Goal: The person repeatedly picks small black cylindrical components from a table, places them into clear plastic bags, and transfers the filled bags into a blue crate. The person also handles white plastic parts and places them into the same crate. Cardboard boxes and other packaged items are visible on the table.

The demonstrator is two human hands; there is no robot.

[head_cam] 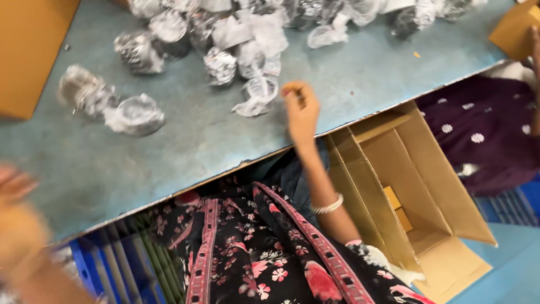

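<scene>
Blue-grey and scuffed, the table (169, 141) runs slantwise across my view, with a heap of plastic-wrapped metal parts (236, 28) piled along its far side. A brown cardboard sheet (31, 50) leans at the far left corner. Below the table edge I see a blue slatted crate (112, 264), and to my right an open cardboard box (410, 186) stands on the pale blue floor. Another person in a dark purple dotted garment (484, 129) sits beyond that box, holding a small cardboard piece (514, 28).

My right hand (301, 110) is stretched over the table with its fingers curled loosely inward, not clamped on anything that I can make out; motion blur keeps me from being sure. My left hand (17, 208) is a blur at the lower left edge, and I cannot tell whether it is spread or closed, or holding anything.

The nearest wrapped part (259, 95) lies on the table just beside my right fingertips, to their left, seemingly not gripped. Two more wrapped parts (109, 104) lie apart, further left
</scene>
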